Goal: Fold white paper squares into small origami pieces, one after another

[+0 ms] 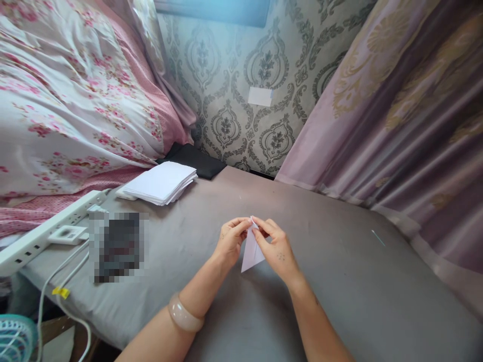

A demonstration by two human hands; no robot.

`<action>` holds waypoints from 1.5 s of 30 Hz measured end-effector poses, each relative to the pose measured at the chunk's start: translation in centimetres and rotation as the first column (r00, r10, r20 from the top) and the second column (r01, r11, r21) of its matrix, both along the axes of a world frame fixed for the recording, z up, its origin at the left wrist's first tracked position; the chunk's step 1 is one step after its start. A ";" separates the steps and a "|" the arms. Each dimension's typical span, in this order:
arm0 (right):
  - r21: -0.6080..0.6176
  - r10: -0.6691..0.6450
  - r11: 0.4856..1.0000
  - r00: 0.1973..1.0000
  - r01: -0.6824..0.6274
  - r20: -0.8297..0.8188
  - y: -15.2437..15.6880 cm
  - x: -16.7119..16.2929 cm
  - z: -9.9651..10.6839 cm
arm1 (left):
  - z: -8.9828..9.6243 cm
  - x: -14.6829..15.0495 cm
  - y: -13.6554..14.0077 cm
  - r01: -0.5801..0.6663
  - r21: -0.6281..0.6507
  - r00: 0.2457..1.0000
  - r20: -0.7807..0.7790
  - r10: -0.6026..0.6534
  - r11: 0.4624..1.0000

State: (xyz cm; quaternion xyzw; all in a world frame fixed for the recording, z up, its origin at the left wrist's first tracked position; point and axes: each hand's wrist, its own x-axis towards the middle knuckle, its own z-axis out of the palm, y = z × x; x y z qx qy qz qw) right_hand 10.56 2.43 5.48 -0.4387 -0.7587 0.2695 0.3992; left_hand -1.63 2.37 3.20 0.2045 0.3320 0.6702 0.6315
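Note:
A folded sheet of pale paper (252, 253) hangs between my two hands above the grey-covered surface, its pointed lower corner toward me. My left hand (231, 237) pinches the upper left edge near the top between thumb and fingers. On the other side, my right hand (274, 245) grips the top and right edge, its thumb lying over the fold. The fingertips of both hands almost meet at the paper's narrow top. Part of the right side of the paper is hidden behind my right hand. A pale bangle (184, 312) circles my left forearm.
Left of my hands lies a stack of white paper (162, 183), with a black flat item (206, 163) behind it. A white power strip (56, 231) with cables runs along the left edge, near a blurred dark object (121, 246). A thin stick (378, 238) lies at right.

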 end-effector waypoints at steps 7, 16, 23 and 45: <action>0.187 -0.055 0.982 0.960 0.003 0.273 -0.4 0.2 0.1 | -0.1 -0.1 0.1 -0.003 0.020 1.000 -0.001 0.003 1.000; 0.345 -0.170 0.938 0.856 -0.010 0.488 -1.3 -0.1 0.6 | -0.3 -0.2 0.0 0.066 0.057 0.997 -0.028 -0.065 0.996; 0.415 -0.283 0.910 0.753 0.014 0.595 -1.8 -0.8 0.6 | 0.1 0.0 -0.1 0.116 0.057 0.992 0.031 -0.118 0.992; -0.541 -0.168 0.838 0.910 -0.071 -0.380 1.1 1.0 -1.0 | -1.1 0.3 0.3 0.139 -0.070 0.981 -0.123 -0.147 0.988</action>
